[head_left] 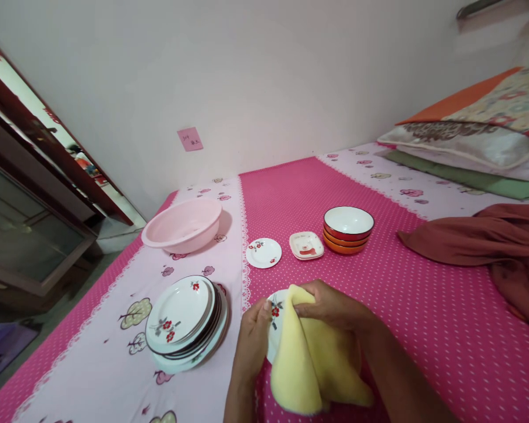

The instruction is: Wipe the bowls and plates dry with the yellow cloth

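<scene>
My left hand (pixel 254 335) grips the left rim of a white plate (pixel 275 329) with red flowers, its thumb on the upper face. A yellow cloth (pixel 297 358) is pinched in my right hand (pixel 330 305) and hangs over the right part of that plate, hiding it. Just beyond lies a small white flowered plate (pixel 263 253) on the pink sheet. Beside it sit square white dishes (pixel 306 245) with a red print. To their right is a stack of bowls (pixel 348 229), white inside and red to orange outside. A pile of plates (pixel 183 320) stands left of my left hand.
A pink basin (pixel 183 226) rests near the wall at the back left. Folded bedding and pillows (pixel 471 141) are stacked at the far right, with a brown-red cloth (pixel 502 252) in front. The bed's edge runs along the left.
</scene>
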Available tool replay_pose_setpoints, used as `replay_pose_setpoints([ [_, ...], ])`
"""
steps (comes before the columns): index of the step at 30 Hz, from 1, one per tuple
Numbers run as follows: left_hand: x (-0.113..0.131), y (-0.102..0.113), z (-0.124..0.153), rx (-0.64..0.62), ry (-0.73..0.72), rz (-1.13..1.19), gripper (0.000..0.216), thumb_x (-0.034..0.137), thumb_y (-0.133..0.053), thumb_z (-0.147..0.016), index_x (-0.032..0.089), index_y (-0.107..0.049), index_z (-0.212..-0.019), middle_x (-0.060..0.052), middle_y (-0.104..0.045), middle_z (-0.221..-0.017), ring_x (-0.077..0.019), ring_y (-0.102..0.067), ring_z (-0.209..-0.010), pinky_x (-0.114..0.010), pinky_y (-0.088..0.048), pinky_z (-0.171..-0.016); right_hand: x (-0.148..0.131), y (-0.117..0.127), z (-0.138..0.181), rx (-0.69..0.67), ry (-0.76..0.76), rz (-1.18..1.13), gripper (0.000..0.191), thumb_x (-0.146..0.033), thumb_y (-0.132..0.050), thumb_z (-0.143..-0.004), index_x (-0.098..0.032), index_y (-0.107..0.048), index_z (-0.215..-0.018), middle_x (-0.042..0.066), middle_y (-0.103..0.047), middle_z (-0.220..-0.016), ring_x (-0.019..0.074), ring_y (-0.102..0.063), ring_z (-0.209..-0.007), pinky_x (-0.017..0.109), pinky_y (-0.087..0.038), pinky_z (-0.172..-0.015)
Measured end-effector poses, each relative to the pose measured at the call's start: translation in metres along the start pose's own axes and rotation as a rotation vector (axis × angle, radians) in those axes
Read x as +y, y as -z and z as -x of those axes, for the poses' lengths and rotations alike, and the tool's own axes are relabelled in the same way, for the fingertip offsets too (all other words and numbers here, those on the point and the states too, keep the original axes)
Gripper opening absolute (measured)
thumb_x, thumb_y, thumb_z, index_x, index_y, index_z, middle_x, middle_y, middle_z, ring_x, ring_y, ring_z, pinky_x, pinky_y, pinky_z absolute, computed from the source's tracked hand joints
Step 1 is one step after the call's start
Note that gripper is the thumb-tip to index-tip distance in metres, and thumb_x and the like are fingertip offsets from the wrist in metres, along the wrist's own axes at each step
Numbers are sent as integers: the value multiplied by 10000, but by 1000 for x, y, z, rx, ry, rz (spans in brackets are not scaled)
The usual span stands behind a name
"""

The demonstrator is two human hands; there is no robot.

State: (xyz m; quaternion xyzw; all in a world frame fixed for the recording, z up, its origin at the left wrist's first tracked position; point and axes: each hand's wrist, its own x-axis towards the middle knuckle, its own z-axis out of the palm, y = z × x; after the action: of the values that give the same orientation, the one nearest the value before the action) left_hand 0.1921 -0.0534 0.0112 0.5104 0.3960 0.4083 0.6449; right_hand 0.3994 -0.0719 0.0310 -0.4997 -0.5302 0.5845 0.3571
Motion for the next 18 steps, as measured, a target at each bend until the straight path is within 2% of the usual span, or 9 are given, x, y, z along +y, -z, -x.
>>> replay_pose_setpoints([
  [4, -1, -2, 0, 129, -81, -34, 493, 644, -677, -894, 187, -608, -724, 27, -554, -643, -137, -457, -589, -260, -371, -573, 6, -5, -9, 39, 75, -72, 403, -481, -821, -769, -141, -733, -967, 46, -788, -930, 246, -709, -856, 287, -523, -727],
  [8, 0, -4, 0, 290, -117, -58, 509, 687, -636, -904, 197, -646, -768, 3, -610, -704, -168, -520, -661, -285, -447, -635, 7, -15, -16, 87, 96, -179, 433, -468, -821, -780, -157, -745, -1071, 58, -803, -989, 270, -732, -906, 324, -559, -772],
  [12, -1, -4, 0, 487, -104, -49, 550, 745, -635, -868, 199, -683, -819, -15, -660, -746, -204, -593, -737, -310, -498, -702, 1, -26, -18, 156, 82, -168, 410, -453, -819, -777, -155, -750, -1050, 59, -805, -979, 276, -732, -924, 317, -567, -753],
  [15, -2, -3, 0, 472, -118, -24, 554, 746, -616, -884, 196, -675, -856, -2, -642, -744, -190, -576, -721, -299, -486, -692, -2, -27, -17, 156, 94, -198, 409, -458, -806, -787, -153, -743, -1053, 57, -804, -967, 266, -734, -908, 304, -560, -737],
  [18, -1, -1, -1, 325, -101, 65, 473, 667, -660, -906, 195, -653, -872, 13, -621, -759, -156, -541, -686, -267, -459, -658, 0, -15, -12, 132, 120, -183, 410, -459, -783, -818, -148, -736, -1082, 60, -806, -982, 257, -736, -898, 304, -553, -752],
])
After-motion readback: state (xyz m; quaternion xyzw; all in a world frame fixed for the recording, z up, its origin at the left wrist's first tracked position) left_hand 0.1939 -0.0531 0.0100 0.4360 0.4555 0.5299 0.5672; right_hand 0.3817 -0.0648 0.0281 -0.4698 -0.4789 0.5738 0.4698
